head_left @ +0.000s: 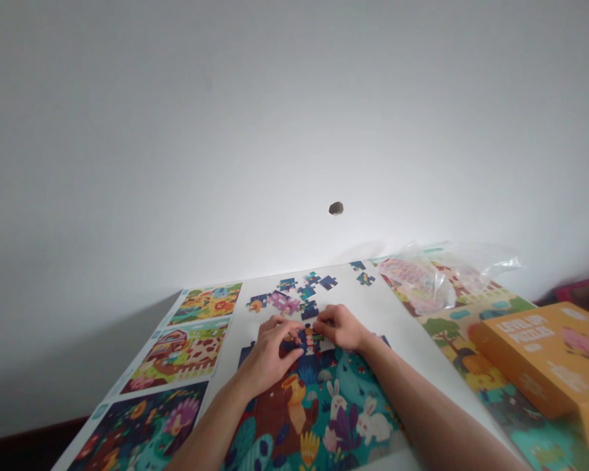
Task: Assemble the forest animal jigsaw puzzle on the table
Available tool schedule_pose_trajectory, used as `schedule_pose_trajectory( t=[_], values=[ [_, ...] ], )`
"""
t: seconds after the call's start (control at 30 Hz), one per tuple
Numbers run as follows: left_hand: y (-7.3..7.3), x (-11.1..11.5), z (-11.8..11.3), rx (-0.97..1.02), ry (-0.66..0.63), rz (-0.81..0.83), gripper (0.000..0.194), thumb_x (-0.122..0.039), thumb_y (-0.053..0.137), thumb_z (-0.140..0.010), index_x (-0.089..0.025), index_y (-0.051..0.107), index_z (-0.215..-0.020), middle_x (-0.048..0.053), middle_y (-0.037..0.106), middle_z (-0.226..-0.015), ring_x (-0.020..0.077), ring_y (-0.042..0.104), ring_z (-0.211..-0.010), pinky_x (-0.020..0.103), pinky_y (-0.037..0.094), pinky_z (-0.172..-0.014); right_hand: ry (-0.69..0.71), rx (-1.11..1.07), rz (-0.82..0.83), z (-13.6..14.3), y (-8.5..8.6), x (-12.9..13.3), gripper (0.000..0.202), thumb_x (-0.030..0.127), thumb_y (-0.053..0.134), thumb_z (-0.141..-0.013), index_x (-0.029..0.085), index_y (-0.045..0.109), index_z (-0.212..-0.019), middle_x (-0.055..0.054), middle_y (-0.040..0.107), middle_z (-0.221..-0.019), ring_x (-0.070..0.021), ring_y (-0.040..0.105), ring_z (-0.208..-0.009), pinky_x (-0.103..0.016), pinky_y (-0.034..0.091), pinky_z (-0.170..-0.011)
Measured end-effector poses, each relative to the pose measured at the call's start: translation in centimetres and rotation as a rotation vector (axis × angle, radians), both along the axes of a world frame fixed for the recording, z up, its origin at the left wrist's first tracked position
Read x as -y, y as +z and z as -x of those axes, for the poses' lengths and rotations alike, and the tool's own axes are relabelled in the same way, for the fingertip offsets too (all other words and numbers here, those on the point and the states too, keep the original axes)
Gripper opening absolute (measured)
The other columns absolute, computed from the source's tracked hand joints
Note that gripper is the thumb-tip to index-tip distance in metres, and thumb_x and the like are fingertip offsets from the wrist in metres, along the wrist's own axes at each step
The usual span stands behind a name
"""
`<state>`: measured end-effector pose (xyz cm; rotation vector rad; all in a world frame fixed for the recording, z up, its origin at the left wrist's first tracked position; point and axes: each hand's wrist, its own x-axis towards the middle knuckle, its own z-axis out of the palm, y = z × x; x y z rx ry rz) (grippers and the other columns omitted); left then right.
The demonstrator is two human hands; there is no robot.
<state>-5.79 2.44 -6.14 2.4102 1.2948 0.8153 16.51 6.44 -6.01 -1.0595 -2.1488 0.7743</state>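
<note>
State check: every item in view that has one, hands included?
Left hand: fingers bent at the jigsaw's far edge; grip unclear
Right hand: same edge, fingers curled; grip unclear
Jigsaw: partly assembled, far edge unfinished
Loose pieces: scattered beyond the hands; some may be joined
Three-picture sheet: flat, picture side up
Clear plastic bag: crumpled
Orange box: printed side up; whether shut, unclear
</note>
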Motion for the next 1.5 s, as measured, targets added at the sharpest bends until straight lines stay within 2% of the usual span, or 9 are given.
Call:
schedule_pose_trajectory(
  t=[0.13,0.27,0.37,0.5,0.63,0.77,1.07,1.5],
  values=[
    [0.17,0.0,-0.07,0.005,-0.012,0.0,0.039,-0.017,0.065,-0.08,-0.027,0.057,-0.116,0.001,0.065,-0.093,0.0229,0.054,-0.104,0.039,0.042,-0.096,0.022,-0.021,0.042,0.06,0.02,0.11,0.027,0.035,0.06,-0.082,0.015,0.065,-0.065,0.003,0.055,-0.058,-0.0093,0.045,-0.055,-0.022,0.032,-0.054],
    [0.18,-0.06,0.02,-0.001,-0.046,-0.003,0.04,-0.012,0.059,-0.082,-0.026,0.057,-0.12,0.002,0.065,-0.094,0.0226,0.053,-0.104,0.039,0.04,-0.096,-0.055,-0.01,0.008,0.11,0.03,0.03,0.026,0.033,0.059,-0.082,0.015,0.064,-0.063,0.002,0.056,-0.059,-0.0104,0.047,-0.059,-0.021,0.034,-0.056],
    [0.03,-0.18,0.17,0.003,-0.066,-0.011,0.039,-0.008,0.052,-0.085,-0.025,0.058,-0.119,0.004,0.064,-0.101,0.0219,0.052,-0.104,0.039,0.04,-0.096,-0.051,0.014,-0.002,0.16,-0.17,-0.15,0.026,0.033,0.059,-0.082,0.016,0.063,-0.063,0.001,0.057,-0.058,-0.0111,0.049,-0.06,-0.021,0.034,-0.057],
    [-0.04,-0.31,0.24,0.013,-0.082,-0.018,0.038,-0.003,0.046,-0.084,-0.021,0.06,-0.115,0.006,0.062,-0.107,0.022,0.051,-0.105,0.038,0.04,-0.096,-0.045,0.065,-0.03,0.25,-0.43,-0.28,0.025,0.033,0.061,-0.08,0.017,0.064,-0.061,0.001,0.057,-0.056,-0.0116,0.05,-0.061,-0.021,0.035,-0.059],
    [0.28,-0.19,0.14,0.02,-0.115,-0.013,0.034,-0.001,0.042,-0.084,-0.02,0.063,-0.103,0.006,0.062,-0.102,0.0212,0.053,-0.102,0.035,0.042,-0.093,-0.093,0.137,-0.052,0.37,-0.44,-0.25,0.028,0.036,0.062,-0.08,0.017,0.065,-0.059,0.002,0.057,-0.054,-0.0113,0.05,-0.058,-0.023,0.035,-0.061],
    [0.42,-0.08,0.15,0.009,-0.141,-0.025,0.037,-0.001,0.038,-0.087,-0.022,0.068,-0.095,0.005,0.062,-0.099,0.0196,0.054,-0.099,0.034,0.042,-0.091,-0.145,0.197,-0.084,0.43,-0.34,-0.25,0.03,0.038,0.062,-0.08,0.018,0.065,-0.058,0.001,0.06,-0.055,-0.0124,0.051,-0.062,-0.024,0.034,-0.064],
    [-0.27,-0.6,0.4,0.03,-0.177,-0.065,0.049,0.007,0.041,-0.077,-0.025,0.075,-0.093,0.005,0.061,-0.097,0.0183,0.055,-0.097,0.033,0.044,-0.088,-0.171,0.333,-0.104,0.41,-0.08,-0.31,0.031,0.044,0.061,-0.081,0.02,0.07,-0.063,-0.002,0.067,-0.063,-0.0156,0.056,-0.069,-0.027,0.034,-0.072],
    [-0.5,-0.58,0.54,0.017,-0.181,-0.067,0.052,0.006,0.041,-0.077,-0.028,0.077,-0.094,0.006,0.06,-0.098,0.0181,0.054,-0.094,0.035,0.045,-0.087,-0.153,0.322,-0.115,0.32,-0.05,-0.27,0.033,0.045,0.062,-0.081,0.02,0.069,-0.062,-0.001,0.066,-0.062,-0.0154,0.056,-0.071,-0.027,0.033,-0.073]
  ],
)
